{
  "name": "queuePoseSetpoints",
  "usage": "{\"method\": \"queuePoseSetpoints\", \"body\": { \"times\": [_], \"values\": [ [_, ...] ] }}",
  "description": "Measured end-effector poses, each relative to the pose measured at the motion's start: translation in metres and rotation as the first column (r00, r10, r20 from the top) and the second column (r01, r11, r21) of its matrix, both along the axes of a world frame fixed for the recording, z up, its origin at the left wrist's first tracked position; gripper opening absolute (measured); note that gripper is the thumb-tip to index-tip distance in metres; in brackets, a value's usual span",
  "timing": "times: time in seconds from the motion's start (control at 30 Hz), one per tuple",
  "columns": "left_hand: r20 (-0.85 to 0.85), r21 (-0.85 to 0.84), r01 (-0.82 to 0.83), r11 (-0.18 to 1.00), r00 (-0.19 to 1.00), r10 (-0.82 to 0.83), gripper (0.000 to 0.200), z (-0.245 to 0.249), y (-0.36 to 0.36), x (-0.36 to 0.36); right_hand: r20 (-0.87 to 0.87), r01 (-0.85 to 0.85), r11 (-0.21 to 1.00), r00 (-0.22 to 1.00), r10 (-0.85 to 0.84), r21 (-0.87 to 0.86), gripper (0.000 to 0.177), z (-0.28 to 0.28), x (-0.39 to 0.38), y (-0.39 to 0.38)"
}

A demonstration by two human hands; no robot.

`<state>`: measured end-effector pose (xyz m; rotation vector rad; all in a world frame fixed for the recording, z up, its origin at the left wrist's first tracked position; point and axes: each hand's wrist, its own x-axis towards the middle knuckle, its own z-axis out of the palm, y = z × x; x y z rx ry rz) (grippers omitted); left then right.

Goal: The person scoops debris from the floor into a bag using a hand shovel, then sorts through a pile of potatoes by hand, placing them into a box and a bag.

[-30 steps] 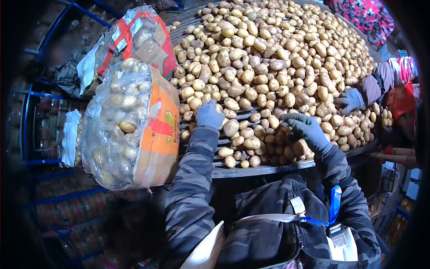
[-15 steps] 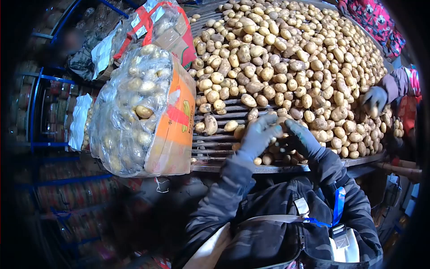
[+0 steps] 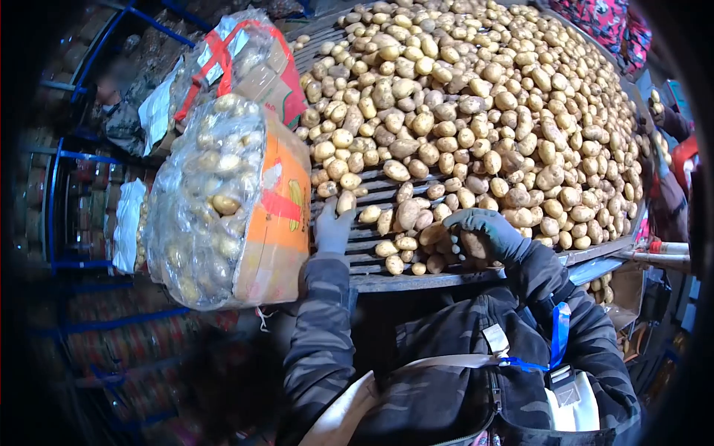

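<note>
- While the right hand (image 3: 483,234) is clenched around a tan potato (image 3: 471,244), the left hand (image 3: 332,229) is spread loose with nothing in it. Its fingertips are right by an oblong potato (image 3: 346,201).
- Both hands are at the near, thinned-out edge of the slatted surface (image 3: 372,281), I'd guess because loose spuds there are easier to pick off than the heaped pile (image 3: 476,97) further back.
- The tan potato sits deep in the palm with the fingers wrapped over it, so it can't roll. Its long axis looks like it runs roughly away from the person, but the glove hides too much to be sure.
- The oblong potato lies across the slats, long axis pointing up toward the pile.
- The bagged box (image 3: 223,201) of potatoes leans just left of the left hand.
</note>
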<state>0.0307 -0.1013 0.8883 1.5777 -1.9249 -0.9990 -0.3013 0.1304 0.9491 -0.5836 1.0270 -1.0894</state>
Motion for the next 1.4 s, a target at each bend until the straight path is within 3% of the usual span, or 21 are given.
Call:
{"method": "queuePoseSetpoints", "body": {
  "times": [0.03,0.07,0.13,0.2,0.27,0.3,0.37,0.4,0.43,0.5,0.57,0.7,0.77,0.83,0.97,1.03,1.1,1.2,1.23,1.33,1.4],
  "values": [
    [-0.287,0.179,-0.023,0.984,0.955,0.074,0.035,-0.004,0.0,-0.004,-0.16,0.012,0.997,0.987,-0.024,-0.077,0.036,0.001,0.001,-0.002],
    [-0.39,0.516,-0.06,0.855,0.872,0.296,0.03,0.023,0.013,-0.018,-0.02,0.015,1.0,1.0,-0.015,0.024,0.036,0.012,0.001,-0.002],
    [-0.66,0.669,0.257,0.697,0.636,0.399,0.032,0.029,0.031,-0.032,0.241,0.014,0.969,0.967,-0.076,0.248,0.036,0.034,-0.001,-0.001],
    [-0.703,0.711,0.522,0.471,0.49,0.516,0.035,0.046,0.055,-0.054,-0.166,0.032,0.999,0.985,-0.038,-0.038,0.041,0.021,-0.004,0.0],
    [-0.668,0.738,0.57,0.361,0.538,0.514,0.039,0.055,0.072,-0.079,-0.413,-0.038,0.941,0.904,-0.112,-0.337,0.048,0.014,-0.009,0.003],
    [-0.741,0.669,0.656,0.349,0.556,0.376,0.039,0.055,0.078,-0.091,-0.396,-0.024,0.933,0.909,-0.129,-0.359,0.052,0.013,-0.01,0.005],
    [-0.598,0.776,0.488,0.4,0.772,0.218,0.04,0.065,0.093,-0.115,0.096,0.117,0.991,0.989,-0.11,-0.067,0.052,0.015,-0.006,0.004],
    [-0.504,0.814,0.412,0.41,0.852,0.143,0.043,0.077,0.099,-0.129,0.025,0.08,0.997,0.997,-0.079,-0.021,0.049,0.034,-0.016,0.012],
    [-0.484,0.788,0.432,0.44,0.875,0.008,0.049,0.093,0.105,-0.142,-0.296,-0.013,0.976,0.954,-0.053,-0.217,0.047,0.01,-0.028,0.019],
    [-0.411,0.734,0.443,0.515,0.893,-0.183,0.059,0.103,0.111,-0.168,-0.405,-0.058,0.998,0.914,0.037,-0.039,0.044,0.007,-0.041,0.033],
    [-0.345,0.699,0.455,0.552,0.89,-0.298,0.068,0.105,0.115,-0.186,-0.536,-0.041,0.946,0.831,-0.146,-0.321,0.048,-0.025,-0.048,0.048],
    [-0.265,0.701,0.584,0.409,0.746,-0.611,0.077,0.115,0.128,-0.219,-0.518,0.122,0.93,0.802,-0.299,-0.348,0.05,-0.009,-0.057,0.067],
    [-0.294,0.684,0.612,0.398,0.73,-0.617,0.069,0.114,0.137,-0.234,-0.524,0.228,0.938,0.783,-0.335,-0.26,0.045,0.023,-0.062,0.081],
    [-0.338,0.652,0.662,0.369,0.689,-0.641,0.06,0.113,0.148,-0.244,-0.645,0.227,0.879,0.607,-0.464,-0.419,0.045,-0.013,-0.06,0.102],
    [-0.265,0.648,0.696,0.31,0.588,-0.764,0.04,0.121,0.17,-0.261,-0.591,0.424,0.838,0.596,-0.544,-0.343,0.039,-0.006,-0.048,0.13],
    [-0.25,0.61,0.747,0.265,0.499,-0.83,0.039,0.106,0.176,-0.266,-0.408,0.571,0.812,0.717,-0.565,-0.122,0.037,0.015,-0.043,0.145],
    [-0.244,0.54,0.815,0.211,0.391,-0.887,0.039,0.085,0.185,-0.267,-0.257,0.566,0.807,0.765,-0.591,-0.171,0.036,0.009,-0.038,0.166],
    [-0.209,0.453,0.874,0.175,0.295,-0.932,0.038,0.072,0.207,-0.271,-0.294,0.613,0.776,0.722,-0.626,-0.148,0.034,0.009,-0.033,0.197],
    [-0.261,0.521,0.843,0.134,0.307,-0.915,0.033,0.072,0.215,-0.272,-0.302,0.646,0.755,0.701,-0.646,-0.115,0.033,0.009,-0.029,0.209],
    [-0.238,0.464,0.882,-0.084,0.032,-0.971,0.032,0.077,0.239,-0.275,-0.217,0.736,0.672,0.672,-0.708,0.084,0.036,0.004,-0.011,0.258],
    [-0.333,0.497,0.854,-0.155,0.023,-0.943,0.031,0.089,0.258,-0.274,-0.279,0.757,0.65,0.641,-0.715,0.074,0.035,-0.003,0.004,0.301]
  ]
}}
